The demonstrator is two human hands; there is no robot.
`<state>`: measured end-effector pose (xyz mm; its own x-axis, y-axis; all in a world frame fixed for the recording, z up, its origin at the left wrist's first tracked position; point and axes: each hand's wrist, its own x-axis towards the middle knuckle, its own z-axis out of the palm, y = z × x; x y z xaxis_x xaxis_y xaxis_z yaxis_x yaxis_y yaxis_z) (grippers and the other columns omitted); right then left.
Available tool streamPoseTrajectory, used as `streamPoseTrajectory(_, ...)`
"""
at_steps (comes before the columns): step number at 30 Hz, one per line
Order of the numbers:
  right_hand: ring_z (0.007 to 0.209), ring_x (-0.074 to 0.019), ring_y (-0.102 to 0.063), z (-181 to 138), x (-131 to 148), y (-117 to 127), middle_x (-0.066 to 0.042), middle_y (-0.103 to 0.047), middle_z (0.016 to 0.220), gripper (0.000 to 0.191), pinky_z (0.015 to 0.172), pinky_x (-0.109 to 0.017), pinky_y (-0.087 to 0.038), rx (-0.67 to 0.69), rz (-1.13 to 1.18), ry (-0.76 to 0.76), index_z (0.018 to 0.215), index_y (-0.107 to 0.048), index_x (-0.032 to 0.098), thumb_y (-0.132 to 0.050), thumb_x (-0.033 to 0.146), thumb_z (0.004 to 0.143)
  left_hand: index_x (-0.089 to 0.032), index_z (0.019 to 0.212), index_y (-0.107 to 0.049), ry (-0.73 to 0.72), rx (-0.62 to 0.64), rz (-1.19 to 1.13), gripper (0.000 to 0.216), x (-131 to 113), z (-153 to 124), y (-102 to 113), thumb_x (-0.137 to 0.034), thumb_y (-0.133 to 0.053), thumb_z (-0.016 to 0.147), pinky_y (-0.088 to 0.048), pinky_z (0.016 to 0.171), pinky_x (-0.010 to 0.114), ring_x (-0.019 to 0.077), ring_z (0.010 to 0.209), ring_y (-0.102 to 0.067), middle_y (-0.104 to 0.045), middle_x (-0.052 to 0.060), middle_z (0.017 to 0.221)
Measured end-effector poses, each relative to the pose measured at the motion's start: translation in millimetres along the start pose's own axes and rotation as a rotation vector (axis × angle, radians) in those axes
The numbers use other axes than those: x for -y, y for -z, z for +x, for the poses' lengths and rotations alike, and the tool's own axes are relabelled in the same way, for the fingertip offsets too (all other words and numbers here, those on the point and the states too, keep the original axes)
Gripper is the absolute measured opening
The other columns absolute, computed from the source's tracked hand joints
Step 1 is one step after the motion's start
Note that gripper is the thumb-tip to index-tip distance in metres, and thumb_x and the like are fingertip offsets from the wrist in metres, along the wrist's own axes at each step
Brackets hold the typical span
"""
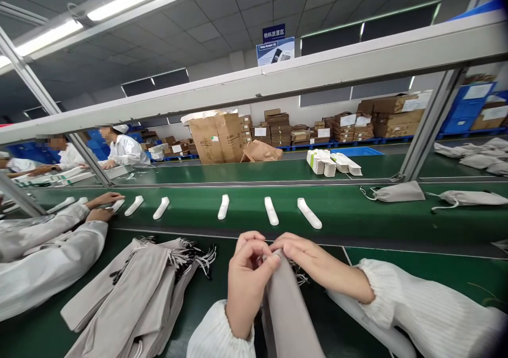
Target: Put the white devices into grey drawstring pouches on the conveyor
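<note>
The grey drawstring pouch (286,305) is pinched in my left hand (248,273) and right hand (315,263), with more pouches (127,289) lying leftward and white pieces (271,211) beyond.

My bench: green top (420,278) right in front of me, with a pile of grey cloth pouches (123,294) at lower left.
Near belt: green belt (341,215) across the middle, carrying a row of white pieces (223,207) and two more pouches (399,192) at right.
Far belt: green belt (254,171), with stacks of white boxes (333,162) right of center.
Back: blue pallets (301,148) holding cardboard boxes (391,116) toward upper right.
</note>
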<state>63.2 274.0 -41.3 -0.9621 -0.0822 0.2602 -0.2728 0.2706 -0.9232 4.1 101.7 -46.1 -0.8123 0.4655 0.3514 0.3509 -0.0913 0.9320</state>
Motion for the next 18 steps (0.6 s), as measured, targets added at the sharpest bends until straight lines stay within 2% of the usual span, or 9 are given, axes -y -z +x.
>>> streamPoseTrajectory(2, 0.074, -0.0131, -0.055, -8.6, 4.6, 7.0, -0.001, -0.055, 0.081, 0.028, 0.074, -0.028, -0.049, 0.069, 0.07, -0.104, 0.101, -0.065, 0.022, -0.052, 0.046, 0.097, -0.017, 0.07, -0.062, 0.033, -0.054, -0.029, 0.017, 2.2, 2.8, 8.1, -0.025, -0.075, 0.076, -0.039, 0.065, 0.022, 0.0123, 0.079, -0.051, -0.053, 0.003, 0.093)
streamPoseTrajectory(4, 0.047, -0.006, -0.031, -19.2, 11.3, 18.7, 0.008, -0.034, 0.06, 0.022, 0.048, -0.02, -0.033, 0.048, 0.299, -0.228, 0.099, -0.058, 0.023, -0.059, 0.043, 0.093, -0.017, 0.074, -0.062, 0.095, -0.145, -0.087, 0.02, 4.6, 5.4, 19.2, -0.032, -0.075, 0.077, -0.033, 0.055, 0.021, 0.0085, 0.064, -0.043, -0.049, -0.001, 0.079)
streamPoseTrajectory(6, 0.043, -0.0037, -0.009, -29.3, 20.8, 34.0, 0.011, -0.017, 0.056, 0.02, 0.042, -0.018, -0.016, -0.044, 0.518, -0.286, 0.095, -0.05, 0.024, -0.061, 0.04, 0.092, -0.019, 0.088, -0.063, 0.158, -0.217, -0.136, 0.024, 6.3, 7.0, 28.9, -0.041, -0.07, 0.081, -0.025, 0.048, 0.02, 0.0061, 0.053, -0.032, -0.044, -0.003, 0.073)
streamPoseTrajectory(7, 0.044, -0.0033, -0.006, -33.0, 26.5, 42.5, 0.012, -0.015, 0.057, 0.02, 0.042, -0.018, -0.013, -0.115, 0.584, -0.272, 0.093, -0.048, 0.024, -0.061, 0.039, 0.093, -0.021, 0.097, -0.064, 0.173, -0.202, -0.128, 0.027, 7.1, 7.3, 32.1, -0.043, -0.068, 0.082, -0.025, 0.047, 0.02, 0.006, 0.052, -0.031, -0.046, -0.003, 0.075)
streamPoseTrajectory(10, 0.043, -0.0037, -0.008, -35.2, 44.1, 68.5, 0.011, -0.017, 0.059, 0.017, 0.041, -0.018, -0.017, -0.416, 0.605, -0.108, 0.094, -0.049, 0.025, -0.06, 0.037, 0.093, -0.023, 0.109, -0.064, 0.135, -0.008, 0.09, 0.03, 12.2, 6.4, 34.8, -0.04, -0.065, 0.084, -0.041, 0.06, 0.025, 0.0103, 0.065, -0.047, -0.056, 0.003, 0.097)
streamPoseTrajectory(12, 0.042, -0.0053, -0.016, -29.3, 50.3, 85.4, 0.01, -0.021, 0.059, 0.013, 0.045, -0.02, -0.033, -0.65, 0.488, 0.056, 0.094, -0.051, 0.025, -0.06, 0.035, 0.093, -0.024, 0.108, -0.066, 0.137, 0.095, 0.315, 0.026, 19.6, 4.8, 33.9, -0.036, -0.062, 0.085, -0.045, 0.075, 0.03, 0.0167, 0.083, -0.055, -0.059, 0.006, 0.107)
streamPoseTrajectory(14, 0.043, -0.0071, -0.029, -19.3, 45.2, 101.6, 0.01, -0.026, 0.059, 0.009, 0.064, -0.029, -0.05, -0.825, 0.249, 0.213, 0.094, -0.053, 0.025, -0.057, 0.032, 0.094, -0.023, 0.102, -0.069, 0.191, 0.169, 0.479, 0.023, 29.5, 3.3, 33.2, -0.036, -0.06, 0.085, -0.045, 0.082, 0.034, 0.0212, 0.092, -0.056, -0.062, 0.006, 0.103)
streamPoseTrajectory(16, 0.051, -0.0116, -0.049, -6.7, 24.7, 116.9, 0.008, -0.041, 0.06, 0.011, 0.081, -0.037, -0.051, -0.849, -0.097, 0.248, 0.102, -0.053, 0.025, -0.053, 0.033, 0.095, -0.023, 0.093, -0.07, 0.247, 0.235, 0.551, 0.018, 39.2, 2.4, 32.7, -0.036, -0.06, 0.084, -0.044, 0.081, 0.034, 0.0225, 0.09, -0.057, -0.063, 0.005, 0.094)
streamPoseTrajectory(18, 0.074, -0.0189, -0.065, 7.0, -9.7, 130.0, 0.001, -0.061, 0.076, 0.027, 0.085, -0.038, -0.05, -0.715, -0.468, 0.106, 0.121, -0.05, 0.025, -0.049, 0.035, 0.096, -0.023, 0.084, -0.069, 0.257, 0.251, 0.572, 0.015, 45.9, 2.4, 31.8, -0.035, -0.061, 0.081, -0.044, 0.078, 0.033, 0.0211, 0.083, -0.057, -0.061, 0.004, 0.088)
